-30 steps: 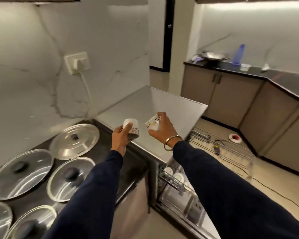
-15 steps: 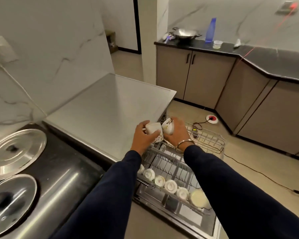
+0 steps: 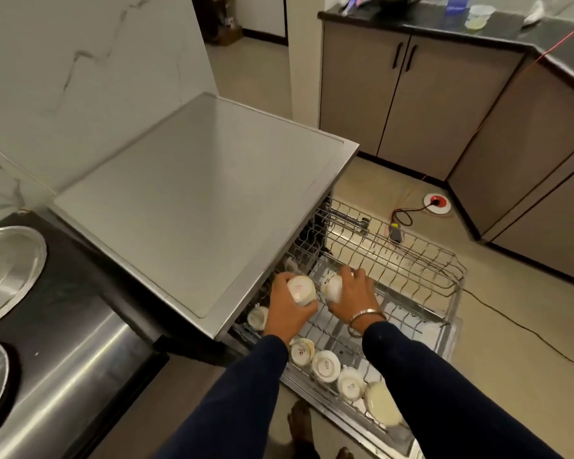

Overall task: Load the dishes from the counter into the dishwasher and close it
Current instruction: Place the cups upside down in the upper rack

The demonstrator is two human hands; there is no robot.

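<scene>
My left hand (image 3: 287, 313) grips a white cup (image 3: 301, 290), turned mouth down, just over the pulled-out wire rack (image 3: 408, 260) of the dishwasher (image 3: 199, 200). My right hand (image 3: 353, 291) holds a second white cup (image 3: 331, 286) right beside the first one, over the same rack. Along the rack's near edge sit several white cups (image 3: 325, 366) upside down and a pale plate (image 3: 380, 405). One more cup (image 3: 257, 318) lies under the dishwasher's top edge.
Steel lids (image 3: 7, 270) lie on the black counter at the left. Across the floor stand beige cabinets (image 3: 411, 104) with a dark countertop. A black cable (image 3: 517, 323) and a round red-and-white floor socket (image 3: 437, 203) lie beyond the rack.
Both hands have carried the cups from above the dishwasher's top down to the pulled-out rack. The view has tilted down and to the right.
</scene>
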